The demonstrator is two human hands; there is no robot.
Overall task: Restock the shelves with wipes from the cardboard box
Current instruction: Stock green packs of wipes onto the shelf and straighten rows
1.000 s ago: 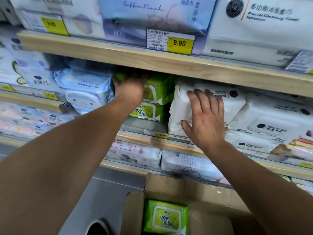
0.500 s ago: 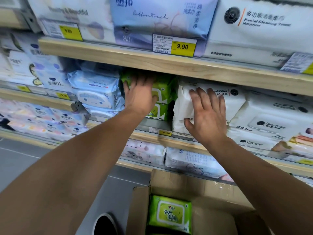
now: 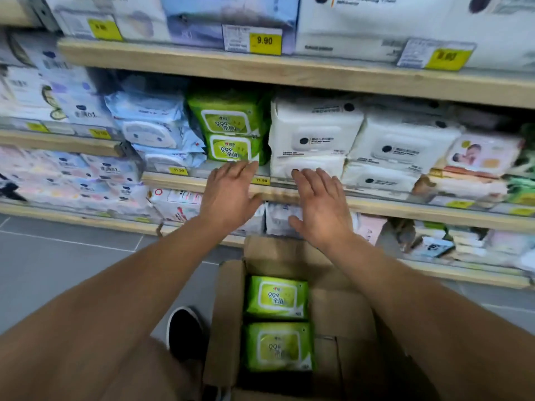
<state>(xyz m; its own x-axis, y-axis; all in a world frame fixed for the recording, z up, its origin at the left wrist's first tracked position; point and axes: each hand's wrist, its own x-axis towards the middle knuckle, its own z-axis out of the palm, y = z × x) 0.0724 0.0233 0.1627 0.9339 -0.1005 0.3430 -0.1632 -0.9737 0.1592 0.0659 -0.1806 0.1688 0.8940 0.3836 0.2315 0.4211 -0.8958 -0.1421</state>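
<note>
Two green wipes packs (image 3: 228,123) stand stacked on the middle shelf (image 3: 179,179), between blue packs and white packs. Below, an open cardboard box (image 3: 228,308) sits on the floor with two more green wipes packs (image 3: 276,298) lying inside, one behind the other. My left hand (image 3: 228,192) hovers in front of the shelf edge just under the stacked green packs, fingers spread, holding nothing. My right hand (image 3: 320,206) is beside it to the right, also spread and empty, in front of the shelf edge below the white packs.
White wipes packs (image 3: 312,131) fill the shelf right of the green ones; blue packs (image 3: 150,123) lie to the left. Yellow price tags (image 3: 265,40) line the wooden shelf edges. A black shoe (image 3: 183,331) stands on the grey tiled floor left of the box.
Both hands have pulled back and down from the packs on the shelf to its front edge. The left hand has let go of the green pack. The camera has tilted down.
</note>
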